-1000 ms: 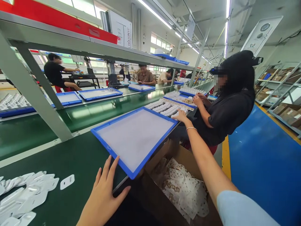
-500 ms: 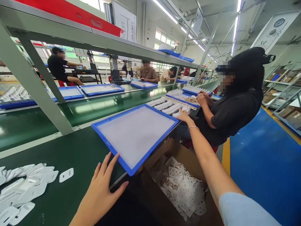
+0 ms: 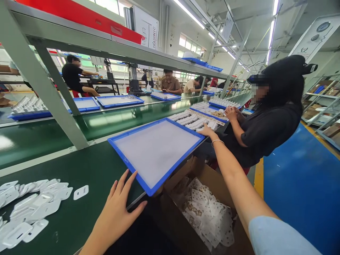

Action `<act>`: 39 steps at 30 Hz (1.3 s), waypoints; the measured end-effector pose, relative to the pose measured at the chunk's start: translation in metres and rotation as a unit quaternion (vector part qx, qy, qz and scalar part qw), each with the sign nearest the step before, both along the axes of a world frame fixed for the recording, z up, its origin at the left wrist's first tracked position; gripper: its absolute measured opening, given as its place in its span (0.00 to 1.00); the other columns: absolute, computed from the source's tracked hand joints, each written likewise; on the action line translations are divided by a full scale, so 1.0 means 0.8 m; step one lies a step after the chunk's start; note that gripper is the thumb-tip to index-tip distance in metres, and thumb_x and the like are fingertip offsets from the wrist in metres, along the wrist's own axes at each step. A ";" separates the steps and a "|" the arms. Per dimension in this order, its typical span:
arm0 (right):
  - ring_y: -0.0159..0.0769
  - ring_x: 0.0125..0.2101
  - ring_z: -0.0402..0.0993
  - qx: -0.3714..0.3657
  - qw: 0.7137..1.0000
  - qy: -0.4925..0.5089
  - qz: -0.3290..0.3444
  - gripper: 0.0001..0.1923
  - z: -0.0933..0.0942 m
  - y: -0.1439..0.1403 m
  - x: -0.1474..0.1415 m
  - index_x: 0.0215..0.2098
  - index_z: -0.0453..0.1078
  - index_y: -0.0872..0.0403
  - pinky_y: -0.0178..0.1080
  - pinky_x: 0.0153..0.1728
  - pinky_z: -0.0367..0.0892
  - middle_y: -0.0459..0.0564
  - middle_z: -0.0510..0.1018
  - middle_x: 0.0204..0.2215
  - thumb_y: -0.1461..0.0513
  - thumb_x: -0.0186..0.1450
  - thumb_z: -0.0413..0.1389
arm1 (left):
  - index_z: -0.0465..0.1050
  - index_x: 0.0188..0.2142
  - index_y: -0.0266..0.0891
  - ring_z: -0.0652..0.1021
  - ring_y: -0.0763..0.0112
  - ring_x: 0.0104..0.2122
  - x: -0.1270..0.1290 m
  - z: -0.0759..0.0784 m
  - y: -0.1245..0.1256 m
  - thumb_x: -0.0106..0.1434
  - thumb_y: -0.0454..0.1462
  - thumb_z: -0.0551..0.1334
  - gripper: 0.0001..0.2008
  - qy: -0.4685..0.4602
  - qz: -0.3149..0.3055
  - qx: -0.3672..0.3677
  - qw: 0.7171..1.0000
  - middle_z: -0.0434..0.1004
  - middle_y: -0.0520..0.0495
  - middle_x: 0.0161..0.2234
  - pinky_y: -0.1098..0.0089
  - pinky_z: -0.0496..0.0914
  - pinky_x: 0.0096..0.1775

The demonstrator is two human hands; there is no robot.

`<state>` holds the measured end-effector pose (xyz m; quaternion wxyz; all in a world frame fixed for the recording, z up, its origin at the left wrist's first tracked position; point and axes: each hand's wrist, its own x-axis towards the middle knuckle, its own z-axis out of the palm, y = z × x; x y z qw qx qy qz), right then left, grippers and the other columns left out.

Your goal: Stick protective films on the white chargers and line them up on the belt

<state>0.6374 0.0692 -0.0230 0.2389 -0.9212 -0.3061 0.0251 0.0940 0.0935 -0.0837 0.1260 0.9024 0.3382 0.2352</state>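
On a factory line's green belt (image 3: 79, 166), a blue tray (image 3: 156, 152) lies flat, its near corner over the edge. The left hand (image 3: 117, 212) rests open beside it, holding nothing; the right hand (image 3: 205, 130), fingers spread, touches its far corner. Shifting it cleanly likely needs 2 hands level.

left hand (image 3: 117, 216) flat by blue tray (image 3: 156, 152) | right hand (image 3: 208, 131) at tray's far corner

Green bench (image 3: 87, 170): blue tray (image 3: 127, 161), white packs (image 3: 32, 205).
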 end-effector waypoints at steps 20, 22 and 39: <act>0.58 0.67 0.58 0.506 0.767 -0.047 0.392 0.57 -0.018 -0.071 -0.480 0.73 0.39 0.46 0.60 0.65 0.61 0.61 0.54 0.66 0.52 0.56 0.68 | 0.59 0.70 0.51 0.63 0.54 0.71 0.025 0.067 -0.140 0.57 0.46 0.74 0.44 -0.528 0.010 -0.359 0.769 0.62 0.45 0.71 0.61 0.60 0.70; 0.59 0.66 0.59 0.515 0.779 -0.040 0.357 0.55 -0.029 -0.085 -0.528 0.73 0.40 0.45 0.62 0.63 0.63 0.61 0.54 0.66 0.53 0.57 0.67 | 0.63 0.67 0.49 0.70 0.53 0.67 0.025 0.081 -0.156 0.53 0.44 0.77 0.44 -0.570 0.078 -0.385 0.722 0.68 0.44 0.67 0.63 0.68 0.65; 0.63 0.65 0.60 0.321 0.826 0.056 0.459 0.52 -0.058 -0.116 -0.600 0.75 0.44 0.43 0.68 0.60 0.65 0.61 0.58 0.66 0.57 0.59 0.65 | 0.69 0.63 0.36 0.81 0.56 0.53 -0.039 0.061 -0.153 0.55 0.39 0.76 0.38 -0.636 0.180 -0.489 0.569 0.80 0.36 0.55 0.63 0.74 0.56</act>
